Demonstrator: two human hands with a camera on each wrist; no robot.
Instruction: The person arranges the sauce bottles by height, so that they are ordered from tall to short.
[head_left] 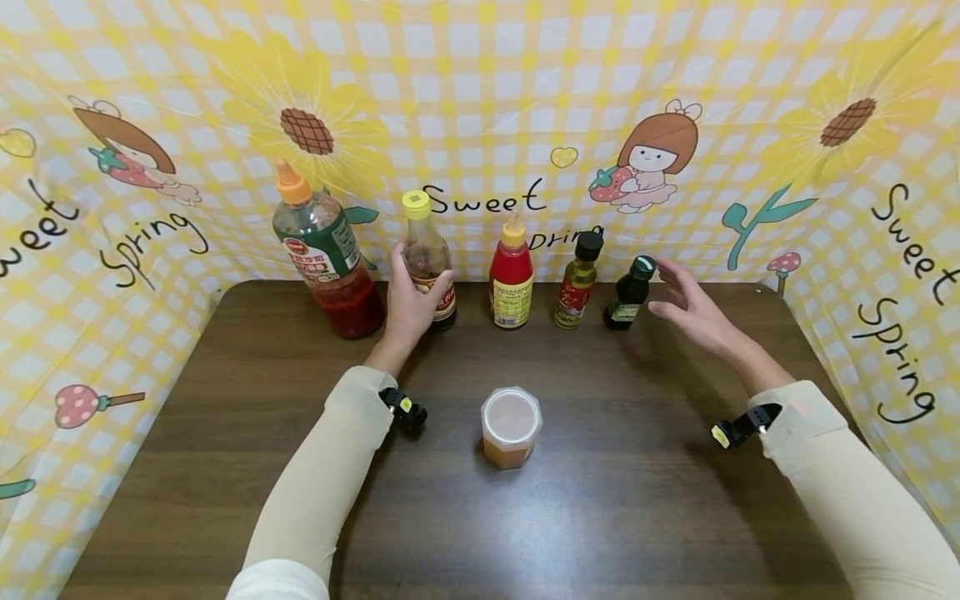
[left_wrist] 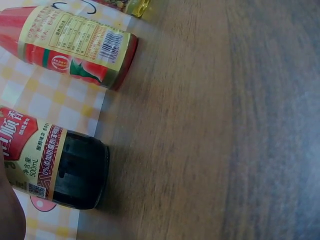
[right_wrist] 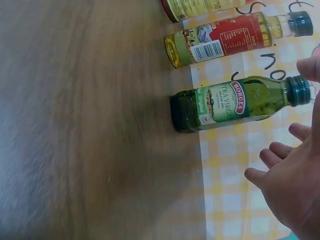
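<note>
My left hand grips a glass sauce bottle with a yellow cap, thumb on its near right side and fingers round the left. Dark liquid fills the lower part of this sauce bottle in the left wrist view, above a 500 mL label. On the right, my right hand is held beside a small green olive oil bottle, its fingers spread and holding nothing. The right wrist view shows this olive oil bottle upright on the table, with the thumb near its dark cap.
Between the hands stand a red squeeze bottle and a black-capped oil bottle. A large red sauce bottle is left of the left hand. Nearer, a lidded cup sits mid-table. A checked cloth hangs behind.
</note>
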